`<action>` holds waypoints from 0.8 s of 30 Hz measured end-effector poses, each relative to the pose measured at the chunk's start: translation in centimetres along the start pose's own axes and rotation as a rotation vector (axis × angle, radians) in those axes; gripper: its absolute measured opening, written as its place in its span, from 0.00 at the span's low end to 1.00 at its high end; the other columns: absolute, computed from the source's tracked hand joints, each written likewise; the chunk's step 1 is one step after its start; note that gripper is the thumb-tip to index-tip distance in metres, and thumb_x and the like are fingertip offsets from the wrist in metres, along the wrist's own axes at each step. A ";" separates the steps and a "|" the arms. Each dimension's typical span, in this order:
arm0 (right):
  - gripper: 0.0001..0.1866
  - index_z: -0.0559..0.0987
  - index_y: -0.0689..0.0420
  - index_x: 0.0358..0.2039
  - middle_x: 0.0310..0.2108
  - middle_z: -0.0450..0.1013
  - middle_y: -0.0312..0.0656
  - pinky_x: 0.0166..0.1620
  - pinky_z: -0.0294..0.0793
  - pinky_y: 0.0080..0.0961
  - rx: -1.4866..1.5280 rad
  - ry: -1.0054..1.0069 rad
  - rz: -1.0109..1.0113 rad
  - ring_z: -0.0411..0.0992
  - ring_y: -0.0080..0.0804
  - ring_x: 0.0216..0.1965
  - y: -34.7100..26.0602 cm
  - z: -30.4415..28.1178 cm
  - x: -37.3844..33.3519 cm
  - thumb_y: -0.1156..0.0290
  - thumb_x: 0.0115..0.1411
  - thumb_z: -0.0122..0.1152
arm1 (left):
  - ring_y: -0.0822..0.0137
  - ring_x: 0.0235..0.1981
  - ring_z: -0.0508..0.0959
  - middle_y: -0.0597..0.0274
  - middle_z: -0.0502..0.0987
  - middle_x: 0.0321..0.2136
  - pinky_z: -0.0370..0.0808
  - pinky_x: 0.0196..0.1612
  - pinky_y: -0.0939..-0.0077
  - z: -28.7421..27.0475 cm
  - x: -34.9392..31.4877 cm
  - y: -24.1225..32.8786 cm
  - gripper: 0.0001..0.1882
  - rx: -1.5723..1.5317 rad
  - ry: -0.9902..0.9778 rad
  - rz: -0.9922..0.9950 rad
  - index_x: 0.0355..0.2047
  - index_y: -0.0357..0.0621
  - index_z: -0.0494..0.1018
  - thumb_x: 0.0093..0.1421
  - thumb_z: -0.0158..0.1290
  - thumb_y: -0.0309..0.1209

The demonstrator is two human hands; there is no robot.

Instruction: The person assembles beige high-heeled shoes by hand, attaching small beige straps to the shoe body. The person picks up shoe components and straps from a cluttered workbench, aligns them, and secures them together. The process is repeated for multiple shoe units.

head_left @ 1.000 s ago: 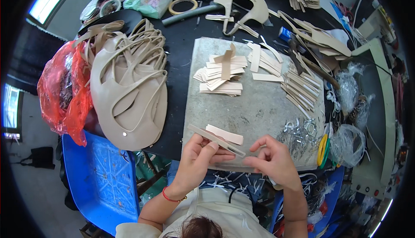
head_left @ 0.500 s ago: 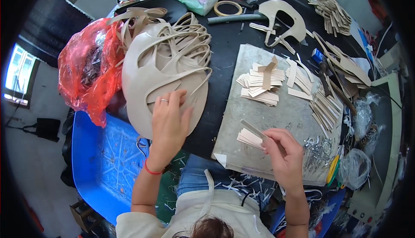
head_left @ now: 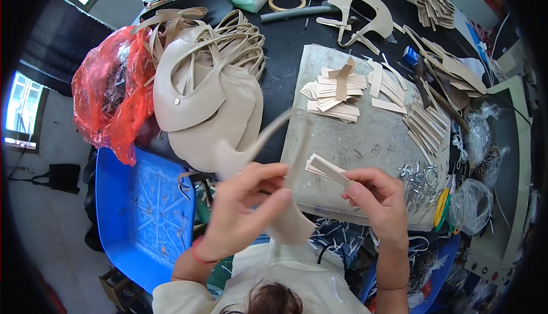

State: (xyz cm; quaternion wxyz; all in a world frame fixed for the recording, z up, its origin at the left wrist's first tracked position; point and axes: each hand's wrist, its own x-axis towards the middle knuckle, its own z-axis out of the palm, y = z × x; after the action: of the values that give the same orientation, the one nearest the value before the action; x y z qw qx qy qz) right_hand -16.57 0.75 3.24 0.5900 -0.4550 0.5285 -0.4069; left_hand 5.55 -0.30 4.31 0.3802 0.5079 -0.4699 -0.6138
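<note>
A curved beige leather piece with thin straps [head_left: 292,227] is gripped by my left hand [head_left: 242,214], blurred by motion in front of my lap. My right hand [head_left: 378,200] pinches a small fan of short beige leather strips [head_left: 324,167] between thumb and fingers, just over the near part of a grey work board [head_left: 342,148]. Farther up the board lies a heap of similar short strips [head_left: 337,108]. To the left is a big pile of curved beige leather pieces [head_left: 194,105] with looping straps; a small round stud shows on the top one.
Metal rings and clasps [head_left: 419,185] lie at the board's right, beside longer strips [head_left: 425,125]. A red plastic bag [head_left: 114,97] and a blue bin [head_left: 142,217] stand on the left. A tape roll [head_left: 287,1] and a cut leather piece [head_left: 379,14] lie at the back.
My left hand has taken a strapped leather piece off the pile and brought it right and nearer to me. My right hand still holds the short strips at about the same spot.
</note>
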 end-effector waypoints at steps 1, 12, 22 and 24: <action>0.09 0.78 0.64 0.40 0.32 0.76 0.38 0.36 0.72 0.15 0.010 -0.010 -0.012 0.72 0.17 0.32 -0.2 0.1 -0.4 0.76 0.59 0.57 | 0.74 0.37 0.74 0.61 0.75 0.37 0.72 0.41 0.81 0.8 0.2 -1.4 0.18 -0.121 -0.072 -0.001 0.47 0.30 0.69 0.56 0.54 0.19; 0.07 0.78 0.67 0.35 0.32 0.76 0.41 0.37 0.76 0.18 -0.034 -0.040 -0.046 0.75 0.21 0.33 0.2 0.0 -0.8 0.77 0.56 0.60 | 0.72 0.42 0.75 0.58 0.74 0.42 0.76 0.43 0.78 3.6 0.0 -2.5 0.19 -0.160 -0.202 0.036 0.50 0.33 0.68 0.58 0.55 0.23; 0.05 0.78 0.65 0.31 0.27 0.75 0.40 0.30 0.74 0.17 -0.200 0.024 -0.242 0.75 0.22 0.27 1.2 1.2 -1.9 0.80 0.53 0.61 | 0.72 0.35 0.76 0.54 0.75 0.37 0.75 0.35 0.81 3.8 -0.4 -3.6 0.15 -0.207 -0.009 -0.051 0.47 0.32 0.70 0.60 0.53 0.24; 0.04 0.78 0.64 0.31 0.26 0.74 0.40 0.28 0.73 0.18 -0.218 0.073 -0.259 0.75 0.23 0.26 1.8 1.5 -2.1 0.80 0.53 0.61 | 0.72 0.34 0.77 0.52 0.75 0.39 0.75 0.34 0.82 4.1 -0.4 -3.9 0.15 -0.027 -0.025 0.040 0.46 0.32 0.72 0.59 0.54 0.24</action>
State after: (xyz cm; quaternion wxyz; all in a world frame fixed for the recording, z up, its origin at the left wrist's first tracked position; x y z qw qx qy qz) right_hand -15.32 3.39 2.09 0.4602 -0.5656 0.5276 -0.4358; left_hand 1.68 1.91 0.81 0.3932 0.4856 -0.4762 -0.6188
